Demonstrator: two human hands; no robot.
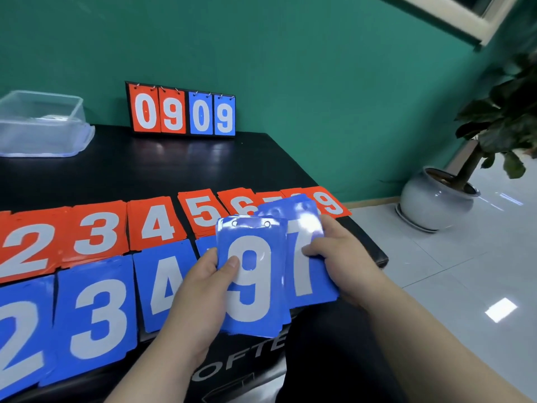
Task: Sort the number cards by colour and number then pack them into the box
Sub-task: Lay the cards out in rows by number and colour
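Note:
Red number cards (pixel 96 232) lie in a row on the black table (pixel 180 167), reading 2, 3, 4, 5, 6 and 9, with some partly hidden. In front of them lies a row of blue cards (pixel 96 318) showing 2, 3 and 4. My left hand (pixel 200 289) grips a stack of blue cards topped by a 9 (pixel 252 274), thumb on its face. My right hand (pixel 334 254) pinches a blue 7 card (pixel 308 266) beside that stack, with more blue cards behind it. The clear plastic box (pixel 40 123) stands at the back left.
A flip scoreboard (pixel 181 113) reading 0909 stands against the green wall at the table's back. A potted plant (pixel 441 196) stands on the tiled floor to the right. The table's right edge runs close to my right hand.

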